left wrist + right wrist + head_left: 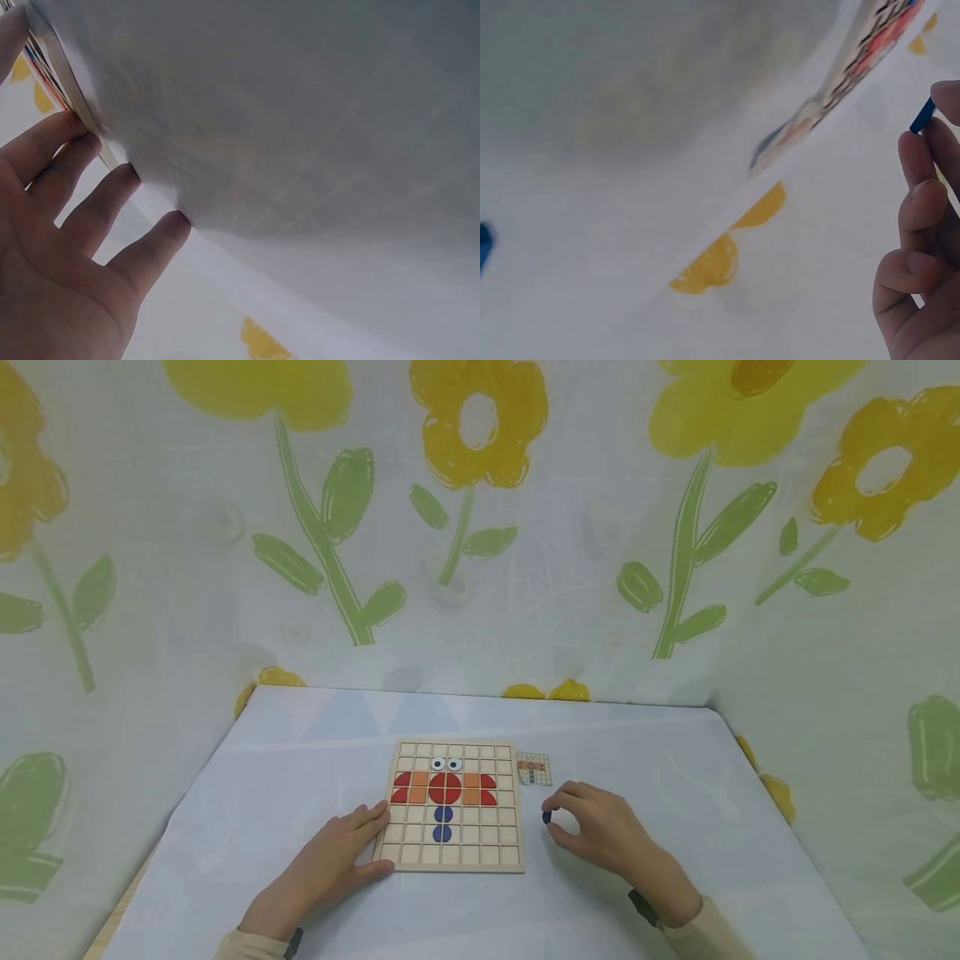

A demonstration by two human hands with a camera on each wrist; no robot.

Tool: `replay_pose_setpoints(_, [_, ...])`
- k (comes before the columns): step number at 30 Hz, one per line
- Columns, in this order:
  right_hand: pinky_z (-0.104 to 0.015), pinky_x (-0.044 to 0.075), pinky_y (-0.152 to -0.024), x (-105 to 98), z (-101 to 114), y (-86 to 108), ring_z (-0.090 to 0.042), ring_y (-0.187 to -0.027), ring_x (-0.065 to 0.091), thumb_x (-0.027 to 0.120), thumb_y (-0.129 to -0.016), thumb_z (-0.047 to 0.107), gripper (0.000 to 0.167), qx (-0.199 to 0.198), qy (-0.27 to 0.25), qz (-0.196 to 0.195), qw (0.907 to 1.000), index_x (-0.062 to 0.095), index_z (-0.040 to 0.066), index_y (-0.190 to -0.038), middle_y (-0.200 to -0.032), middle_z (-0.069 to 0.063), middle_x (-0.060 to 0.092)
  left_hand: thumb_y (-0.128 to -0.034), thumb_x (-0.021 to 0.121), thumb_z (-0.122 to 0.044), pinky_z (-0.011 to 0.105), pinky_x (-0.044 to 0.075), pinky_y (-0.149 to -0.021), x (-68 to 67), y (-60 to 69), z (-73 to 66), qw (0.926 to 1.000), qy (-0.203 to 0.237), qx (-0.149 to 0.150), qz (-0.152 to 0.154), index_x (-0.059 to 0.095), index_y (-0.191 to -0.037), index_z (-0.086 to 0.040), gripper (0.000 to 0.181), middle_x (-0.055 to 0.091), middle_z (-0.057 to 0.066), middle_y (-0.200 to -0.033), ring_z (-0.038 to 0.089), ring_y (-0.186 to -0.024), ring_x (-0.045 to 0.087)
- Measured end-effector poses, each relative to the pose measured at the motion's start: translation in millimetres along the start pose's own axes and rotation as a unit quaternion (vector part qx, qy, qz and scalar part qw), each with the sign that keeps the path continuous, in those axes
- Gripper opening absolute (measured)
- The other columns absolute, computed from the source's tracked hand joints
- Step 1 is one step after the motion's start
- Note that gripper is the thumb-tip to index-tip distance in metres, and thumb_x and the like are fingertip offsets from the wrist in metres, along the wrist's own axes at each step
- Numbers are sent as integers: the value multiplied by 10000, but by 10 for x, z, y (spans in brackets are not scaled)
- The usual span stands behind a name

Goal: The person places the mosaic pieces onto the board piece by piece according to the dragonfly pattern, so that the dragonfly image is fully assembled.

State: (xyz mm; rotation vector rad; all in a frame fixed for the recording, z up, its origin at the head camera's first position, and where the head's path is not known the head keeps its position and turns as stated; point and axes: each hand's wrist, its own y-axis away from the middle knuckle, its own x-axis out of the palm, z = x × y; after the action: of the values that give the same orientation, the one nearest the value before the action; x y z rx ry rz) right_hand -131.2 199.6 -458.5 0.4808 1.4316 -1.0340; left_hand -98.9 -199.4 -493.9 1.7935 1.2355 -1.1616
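Observation:
A square wooden grid board (459, 854) lies on the table. Set in its cells are two eye discs (446, 764), a red circle (445, 788), orange squares (472, 788), red rounded pieces at both sides and two blue circles (442, 823) below. Along the board's left edge rests my left hand (330, 860), fingers extended and touching the frame; the left wrist view shows these fingers (120, 199) against it. To the right of the board, my right hand (603, 827) pinches a small blue piece (923, 116) between thumb and fingertips, held apart from the board.
A small pattern card (534, 769) with a similar picture lies by the board's upper right corner. The pale table (637, 743) meets a flower-printed cloth (555, 568) at the back and sides. A blurred blue shape (484, 241) enters the right wrist view's left edge.

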Motion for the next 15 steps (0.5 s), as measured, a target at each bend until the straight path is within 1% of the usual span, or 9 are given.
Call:
replay_pose_setpoints(4, [-241, 597, -757, 3, 117, -122, -46, -866, 644, 863, -807, 282, 235, -269, -122, -267, 9992, 751, 279, -1013, -986, 136, 681, -844, 780, -514, 588, 327, -1167, -6, 1, -10, 10000, 31, -63, 36, 541, -1470, -80, 798, 476, 49, -1550, 345, -1440, 404])
replay_pose_setpoints(7, [-239, 597, -756, 6, 211, -202, -54, -870, 646, 868, -804, 278, 250, -368, -207, -426, 9982, 753, 275, -1026, -1007, 121, 692, -844, 777, -522, 582, 323, -1171, -3, -3, -10, 9999, 19, -96, 48, 539, -1473, -88, 800, 476, 47, -1551, 340, -1445, 399])
replay_pose_setpoints(9, [-248, 599, -791, 15, 273, -252, -70, -924, 666, 871, -800, 270, 261, -408, -234, -523, 9975, 753, 272, -1033, -1028, 114, 700, -844, 775, -527, 576, 325, -1173, 1, -6, -7, 9999, -21, -99, 42, 539, -1474, -93, 801, 477, 44, -1551, 336, -1445, 399])
replay_pose_setpoints(12, [-279, 588, -887, 35, 363, -326, -118, -1069, 682, 872, -797, 260, 270, -487, -316, -711, 9958, 753, 257, -1040, -1064, 98, 703, -842, 775, -530, 576, 330, -1170, 10, -7, 3, 9999, -76, -81, 28, 541, -1473, -92, 802, 480, 46, -1548, 336, -1442, 404])
replay_pose_setpoints(14, [-286, 574, -926, 56, 414, -372, -125, -1110, 671, 871, -800, 264, 275, -567, -392, -857, 9939, 754, 245, -1048, -1076, 94, 703, -841, 775, -532, 577, 333, -1167, 15, -7, 10, 9999, -97, -69, 15, 542, -1471, -92, 803, 482, 47, -1546, 335, -1440, 408])
replay_pose_setpoints(15, [-274, 575, -917, 65, 439, -392, -114, -1089, 669, 867, -804, 267, 275, -611, -442, -923, 9929, 755, 239, -1054, -1068, 95, 699, -840, 776, -531, 578, 334, -1166, 16, -7, 13, 9999, -99, -62, 7, 543, -1471, -91, 803, 484, 48, -1545, 335, -1439, 410])
